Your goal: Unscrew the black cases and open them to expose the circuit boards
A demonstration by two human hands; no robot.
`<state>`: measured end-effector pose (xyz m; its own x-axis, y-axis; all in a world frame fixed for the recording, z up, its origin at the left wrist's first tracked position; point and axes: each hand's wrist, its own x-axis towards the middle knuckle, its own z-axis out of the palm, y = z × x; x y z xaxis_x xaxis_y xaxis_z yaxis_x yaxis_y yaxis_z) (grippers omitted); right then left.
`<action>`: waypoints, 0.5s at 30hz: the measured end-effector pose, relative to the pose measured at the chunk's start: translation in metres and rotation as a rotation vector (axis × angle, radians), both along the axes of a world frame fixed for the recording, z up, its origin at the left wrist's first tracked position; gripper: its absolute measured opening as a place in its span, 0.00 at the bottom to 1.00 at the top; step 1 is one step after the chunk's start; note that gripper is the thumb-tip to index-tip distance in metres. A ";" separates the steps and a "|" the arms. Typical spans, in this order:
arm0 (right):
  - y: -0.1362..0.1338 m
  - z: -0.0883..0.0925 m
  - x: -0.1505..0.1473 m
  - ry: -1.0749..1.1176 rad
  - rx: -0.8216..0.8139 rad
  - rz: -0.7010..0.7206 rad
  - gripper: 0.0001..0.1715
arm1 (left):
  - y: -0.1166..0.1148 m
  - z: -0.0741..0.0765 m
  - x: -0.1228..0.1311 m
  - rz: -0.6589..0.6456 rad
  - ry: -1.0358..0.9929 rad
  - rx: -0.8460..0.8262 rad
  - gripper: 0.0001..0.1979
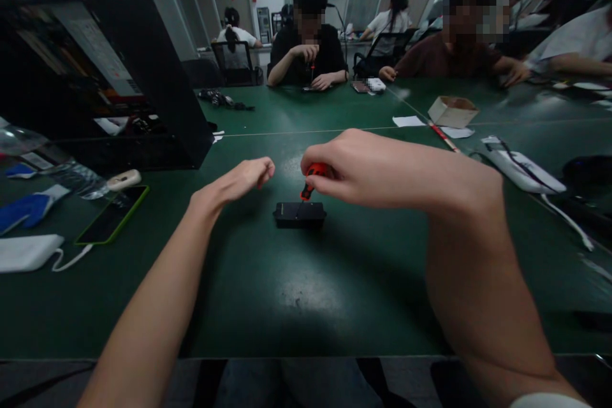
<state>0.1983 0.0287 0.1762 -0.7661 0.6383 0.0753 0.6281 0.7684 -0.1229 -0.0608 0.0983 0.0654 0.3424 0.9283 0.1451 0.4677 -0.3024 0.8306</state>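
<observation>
My right hand (342, 169) is closed around the red and black handle of a screwdriver (308, 188). Its thin shaft points down to the top of a small black box (300, 215) with a tab at each end. The box lies flat on the green table (306, 287) in front of me. To the left of the box, and apart from it, my left hand (248, 177) hovers over the table with its fingers curled in. Whether anything small sits between those fingers is hidden from me.
A black computer case (157, 76) stands at the left, near a phone (113, 215), a white power bank (29, 252) and a plastic bottle (62, 162). Rightward are a cardboard box (452, 111) and a white power strip (523, 166). Other people (308, 44) sit across the table.
</observation>
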 end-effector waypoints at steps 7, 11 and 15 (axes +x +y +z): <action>-0.001 -0.001 0.000 0.020 -0.003 0.015 0.14 | 0.047 -0.033 0.015 0.191 -0.314 0.163 0.06; -0.005 0.001 -0.002 0.030 -0.004 0.011 0.14 | 0.033 -0.051 0.017 0.127 -0.338 0.100 0.08; -0.007 0.001 -0.002 0.045 0.002 0.005 0.12 | -0.007 -0.059 0.011 0.001 -0.271 0.027 0.08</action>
<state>0.1960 0.0218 0.1771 -0.7651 0.6342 0.1114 0.6180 0.7718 -0.1495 -0.0495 0.0915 0.0066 0.2868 0.9232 0.2559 0.2297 -0.3256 0.9172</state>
